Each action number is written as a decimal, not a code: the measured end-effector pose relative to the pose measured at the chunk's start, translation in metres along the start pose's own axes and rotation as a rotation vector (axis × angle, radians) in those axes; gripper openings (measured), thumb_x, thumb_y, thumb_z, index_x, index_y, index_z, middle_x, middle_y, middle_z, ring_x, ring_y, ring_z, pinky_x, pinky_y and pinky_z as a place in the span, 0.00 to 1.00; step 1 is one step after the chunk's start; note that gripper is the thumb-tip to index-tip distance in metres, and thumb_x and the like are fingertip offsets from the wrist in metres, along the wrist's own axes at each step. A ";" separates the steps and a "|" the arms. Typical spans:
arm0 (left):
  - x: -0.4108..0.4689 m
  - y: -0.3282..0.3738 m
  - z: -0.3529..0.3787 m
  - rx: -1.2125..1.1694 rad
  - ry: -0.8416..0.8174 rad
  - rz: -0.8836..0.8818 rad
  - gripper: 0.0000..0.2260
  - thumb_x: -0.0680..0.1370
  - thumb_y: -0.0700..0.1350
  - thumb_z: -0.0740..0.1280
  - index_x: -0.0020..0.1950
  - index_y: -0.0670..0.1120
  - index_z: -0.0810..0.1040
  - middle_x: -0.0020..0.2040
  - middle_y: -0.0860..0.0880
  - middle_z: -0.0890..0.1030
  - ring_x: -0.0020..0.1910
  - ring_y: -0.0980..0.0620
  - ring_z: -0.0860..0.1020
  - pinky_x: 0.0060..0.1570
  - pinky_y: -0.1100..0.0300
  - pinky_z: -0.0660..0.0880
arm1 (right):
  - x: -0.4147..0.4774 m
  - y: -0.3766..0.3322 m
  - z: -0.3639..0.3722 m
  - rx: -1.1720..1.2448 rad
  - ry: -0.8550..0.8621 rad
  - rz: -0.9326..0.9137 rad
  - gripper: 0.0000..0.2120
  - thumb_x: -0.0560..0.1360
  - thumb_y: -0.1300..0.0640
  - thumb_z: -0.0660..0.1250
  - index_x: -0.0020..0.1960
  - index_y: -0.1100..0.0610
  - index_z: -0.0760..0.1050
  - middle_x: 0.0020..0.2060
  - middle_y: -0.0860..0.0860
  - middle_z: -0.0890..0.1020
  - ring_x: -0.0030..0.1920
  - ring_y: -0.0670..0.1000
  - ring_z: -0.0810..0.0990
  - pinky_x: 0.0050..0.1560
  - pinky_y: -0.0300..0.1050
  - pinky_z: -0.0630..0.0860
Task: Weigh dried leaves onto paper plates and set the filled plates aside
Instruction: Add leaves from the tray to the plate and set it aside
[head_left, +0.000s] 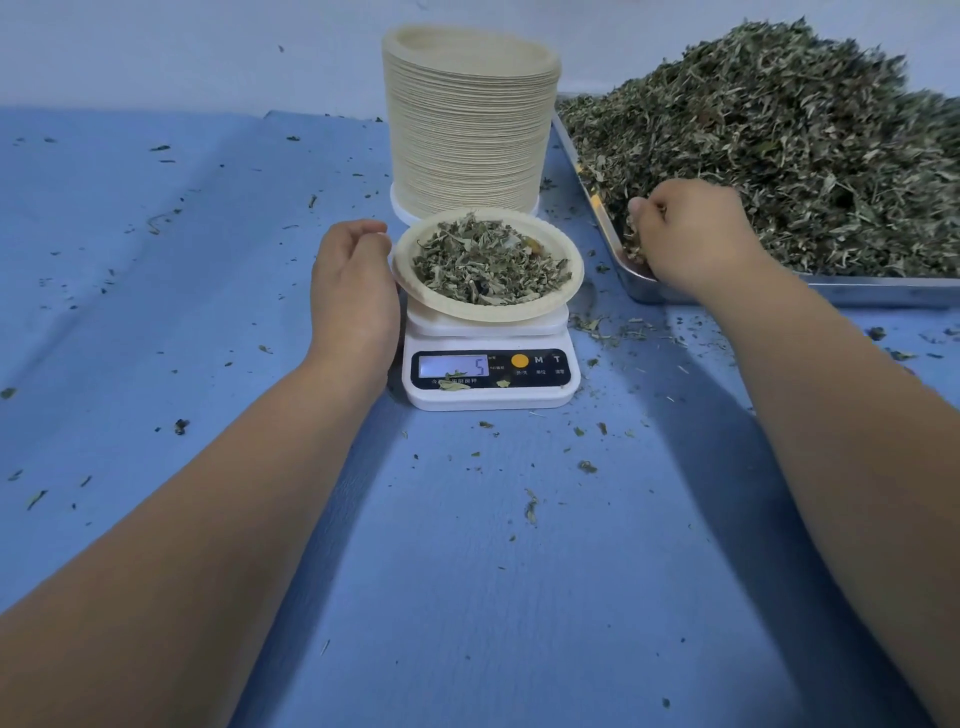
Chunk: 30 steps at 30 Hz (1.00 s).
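Looking down from the head camera, we see a blue cloth (208, 312) covering the table, wide and bare on the left apart from scattered crumbs, with open room in front of the scale (491, 364) between our forearms. On the right, the metal tray (883, 291) hems in that side; its near rim and left corner sit just beside the scale. A tall stack of plates (470, 124) stands right behind the scale, closing off the back.

Our left hand (353, 291) is cupped against the left rim of the plate (410, 280) on the scale. With the thumb on top of the edge, it seems to pinch the rim, though the fingertips are hidden behind the hand. Our right hand (691, 234) is in the tray's near left corner, fingers curled tight round a clump of leaves (632, 241) at the foot of the heap of leaves (779, 145).

The plate rests on the scale's platform, slightly tilted, filled with a shallow portion of leaves (488, 262), grey-green and crumpled. The display (453, 366) shows a 5, partly covered by leaf bits. Crumbs lie between scale and tray.
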<state>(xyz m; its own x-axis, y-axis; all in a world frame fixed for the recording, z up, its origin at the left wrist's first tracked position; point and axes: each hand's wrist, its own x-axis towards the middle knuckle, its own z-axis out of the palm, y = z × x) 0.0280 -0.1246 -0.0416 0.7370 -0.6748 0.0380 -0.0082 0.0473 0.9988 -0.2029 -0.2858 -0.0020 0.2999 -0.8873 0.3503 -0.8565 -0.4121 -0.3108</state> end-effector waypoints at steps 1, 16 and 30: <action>0.000 0.000 0.000 -0.001 0.003 0.000 0.13 0.72 0.52 0.60 0.53 0.55 0.79 0.57 0.56 0.79 0.59 0.57 0.78 0.66 0.46 0.76 | 0.003 0.000 -0.002 -0.007 0.004 0.003 0.22 0.85 0.49 0.57 0.37 0.61 0.68 0.29 0.56 0.70 0.30 0.55 0.68 0.37 0.48 0.65; 0.001 -0.001 0.001 -0.006 -0.008 0.008 0.13 0.72 0.52 0.60 0.52 0.56 0.79 0.55 0.55 0.79 0.56 0.57 0.78 0.64 0.47 0.77 | 0.002 -0.090 -0.013 0.203 -0.024 -0.324 0.18 0.82 0.47 0.61 0.49 0.62 0.80 0.43 0.57 0.83 0.41 0.55 0.80 0.44 0.49 0.76; 0.001 -0.001 0.000 0.021 0.000 0.015 0.15 0.72 0.53 0.58 0.55 0.55 0.78 0.52 0.61 0.77 0.52 0.66 0.76 0.62 0.52 0.77 | -0.009 -0.077 -0.008 0.288 0.009 -0.270 0.04 0.75 0.55 0.69 0.45 0.52 0.83 0.38 0.40 0.81 0.39 0.37 0.76 0.40 0.24 0.67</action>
<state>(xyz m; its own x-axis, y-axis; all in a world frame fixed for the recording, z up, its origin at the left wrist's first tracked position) 0.0282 -0.1253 -0.0430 0.7368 -0.6741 0.0532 -0.0338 0.0419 0.9985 -0.1429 -0.2445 0.0264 0.4931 -0.7380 0.4607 -0.5940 -0.6725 -0.4414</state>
